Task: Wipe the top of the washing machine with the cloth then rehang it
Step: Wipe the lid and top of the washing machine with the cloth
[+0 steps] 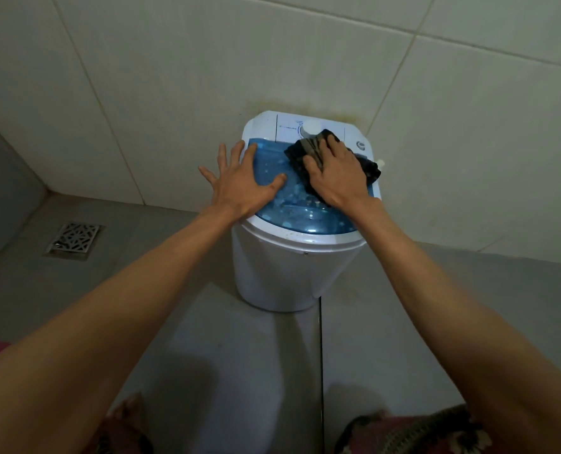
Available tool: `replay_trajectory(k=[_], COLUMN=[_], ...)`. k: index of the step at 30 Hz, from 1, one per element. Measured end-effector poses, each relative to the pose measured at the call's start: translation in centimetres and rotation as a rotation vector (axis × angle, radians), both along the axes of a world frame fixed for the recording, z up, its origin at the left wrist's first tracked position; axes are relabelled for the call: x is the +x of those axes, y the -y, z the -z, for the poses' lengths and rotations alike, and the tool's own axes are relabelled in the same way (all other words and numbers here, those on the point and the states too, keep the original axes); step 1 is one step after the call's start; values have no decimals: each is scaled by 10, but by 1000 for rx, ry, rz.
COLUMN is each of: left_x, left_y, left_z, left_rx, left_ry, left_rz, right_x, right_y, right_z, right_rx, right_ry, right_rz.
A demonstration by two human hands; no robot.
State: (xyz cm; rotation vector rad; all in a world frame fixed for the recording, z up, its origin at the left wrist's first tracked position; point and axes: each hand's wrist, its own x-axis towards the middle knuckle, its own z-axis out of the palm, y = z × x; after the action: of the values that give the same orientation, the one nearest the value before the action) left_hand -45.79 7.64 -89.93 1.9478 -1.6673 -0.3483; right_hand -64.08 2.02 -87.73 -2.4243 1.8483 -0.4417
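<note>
A small white washing machine (282,270) stands against the tiled wall, with a translucent blue lid (305,217) and a white control panel with a round dial (310,127) at the back. A dark cloth (300,154) lies on the right half of the lid, reaching up to the dial. My right hand (336,170) lies flat on the cloth, pressing it onto the lid. My left hand (243,180) rests flat on the lid's left edge, fingers spread, holding nothing. Pale spots show through the wet-looking lid.
A metal floor drain (74,239) is set in the grey floor at the left. The tiled wall (174,77) rises right behind the machine. A floor tile joint (320,371) runs toward me from the machine's base. My feet and patterned clothing (413,430) show at the bottom edge.
</note>
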Motion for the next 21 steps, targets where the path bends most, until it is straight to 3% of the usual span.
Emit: replay_trajectory(k=[9, 15, 21], left_x=[0, 0, -2], left_y=[1, -1, -3], left_z=[2, 1, -3], left_rx=[10, 11, 21], left_ry=[18, 30, 16], left_rz=[-7, -4, 6], right_x=[-18, -17, -20], right_y=[57, 32, -43], right_z=[-17, -8, 2], right_rx=[103, 128, 98], right_ry=[-131, 56, 49], right_rz=[-49, 290, 431])
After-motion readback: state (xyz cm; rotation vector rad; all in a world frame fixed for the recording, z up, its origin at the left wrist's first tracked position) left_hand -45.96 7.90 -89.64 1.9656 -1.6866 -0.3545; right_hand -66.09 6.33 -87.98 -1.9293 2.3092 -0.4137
